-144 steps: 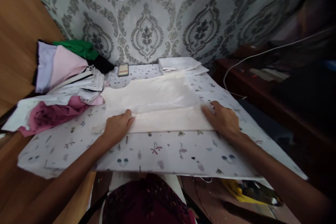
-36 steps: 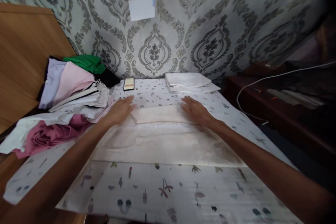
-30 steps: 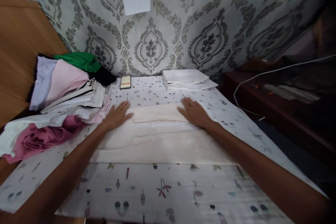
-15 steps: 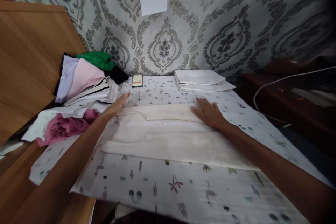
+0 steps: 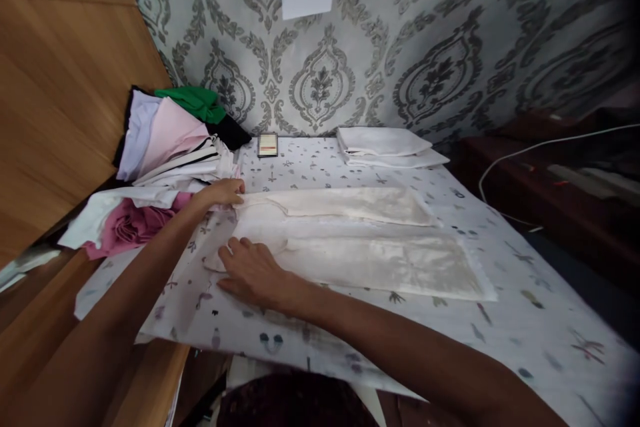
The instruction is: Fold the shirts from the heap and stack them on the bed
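Observation:
A cream cloth garment (image 5: 360, 260) lies flat on the printed white sheet (image 5: 320, 340), with its two long side panels folded inward and a paler strip between them. Its far left corner is pinched in my left hand (image 5: 225, 192), fingers closed. My right hand (image 5: 255, 273) rests over the near left corner, palm down, fingers bent and apart, the thumb toward me. The cloth under that palm is hidden. The garment's right end has a frayed edge and nothing touches it.
A heap of folded clothes (image 5: 170, 133) stands at the left beside a wooden panel (image 5: 65, 93), with a rolled pink cloth (image 5: 133, 223) in front. Folded white cloths (image 5: 385, 145) and a small framed card (image 5: 268, 145) sit near the wall. A white cable (image 5: 555, 143) hangs at the right.
My right hand has moved left from the garment's right part to its near left corner. My left hand has closed on the far left corner. The view has shifted slightly.

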Available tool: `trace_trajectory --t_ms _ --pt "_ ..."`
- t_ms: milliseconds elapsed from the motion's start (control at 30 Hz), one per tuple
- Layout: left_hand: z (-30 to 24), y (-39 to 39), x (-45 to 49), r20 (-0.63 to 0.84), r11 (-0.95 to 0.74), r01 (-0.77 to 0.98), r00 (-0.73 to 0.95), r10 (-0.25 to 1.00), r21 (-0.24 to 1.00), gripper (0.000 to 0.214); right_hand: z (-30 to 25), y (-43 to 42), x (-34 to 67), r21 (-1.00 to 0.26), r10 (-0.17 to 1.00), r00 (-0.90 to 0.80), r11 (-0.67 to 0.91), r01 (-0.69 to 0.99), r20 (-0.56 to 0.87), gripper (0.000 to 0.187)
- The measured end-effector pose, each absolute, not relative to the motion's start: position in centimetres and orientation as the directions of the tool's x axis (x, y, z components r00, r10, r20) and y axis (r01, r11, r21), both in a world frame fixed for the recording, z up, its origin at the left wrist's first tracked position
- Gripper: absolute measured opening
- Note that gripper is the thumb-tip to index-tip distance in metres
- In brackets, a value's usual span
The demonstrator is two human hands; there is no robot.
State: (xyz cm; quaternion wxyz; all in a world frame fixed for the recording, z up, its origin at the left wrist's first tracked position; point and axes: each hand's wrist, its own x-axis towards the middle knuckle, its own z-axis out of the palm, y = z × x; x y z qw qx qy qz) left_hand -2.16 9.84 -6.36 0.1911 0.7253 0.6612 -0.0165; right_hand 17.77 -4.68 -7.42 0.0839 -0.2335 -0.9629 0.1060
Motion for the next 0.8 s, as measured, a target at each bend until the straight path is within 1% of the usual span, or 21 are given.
trace_trajectory --t_ms 67,167,267,333,400,467,533,600,700,800 --pt "-6.3 9.7 -2.1 -0.288 -0.056 0.966 0.13 0.949 0.251 0.034 -7.9 -4.7 16.5 -0.236 0.494 -0.864 0.855 0.462 0.099 0.042" --pt "-6.1 9.7 -2.0 -0.304 -0.06 0.966 0.138 0.943 0.253 0.024 -8.2 -4.7 15.4 -0.228 0.527 -0.845 0.838 0.496 0.096 0.033" --pt "-5.7 9.7 -1.8 -0.288 -0.082 0.956 0.165 0.943 0.281 0.014 -8.0 -4.5 14.9 -0.225 0.516 -0.852 0.843 0.488 0.087 0.031" --pt "-5.1 9.6 -1.9 -0.26 -0.103 0.947 0.187 0.947 0.305 0.015 -7.7 -4.2 15.1 -0.244 0.515 -0.853 0.841 0.484 0.084 0.03" --pt "-4.2 9.3 -1.9 -0.235 -0.106 0.921 0.205 0.95 0.374 0.027 -7.1 -3.9 15.7 -0.289 0.549 -0.832 0.813 0.506 0.087 0.029" --pt "-3.1 8.9 -1.9 -0.219 -0.078 0.85 0.221 0.95 0.521 0.045 -6.3 -3.7 16.9 -0.366 0.598 -0.796 0.765 0.529 0.099 0.029" --pt "-1.8 8.5 -1.6 -0.203 -0.037 0.741 0.232 0.951 0.67 0.055 -5.4 -3.7 18.6 -0.475 0.652 -0.746 0.703 0.529 0.134 0.028" --pt "-0.5 8.2 -1.0 -0.198 -0.006 0.663 0.232 0.952 0.748 0.048 -4.6 -3.8 20.6 -0.612 0.7 -0.688 0.633 0.474 0.191 0.027" --pt "1.1 8.4 0.3 -0.211 0.05 0.571 0.219 0.953 0.819 0.032 -3.9 -4.1 23.9 -0.802 0.763 -0.595 0.509 0.313 0.252 0.024" --pt "2.1 9.3 2.2 -0.205 0.077 0.424 0.264 0.942 0.902 0.032 -4.1 -4.3 27.2 -0.92 0.84 -0.494 0.351 0.173 0.227 0.02"
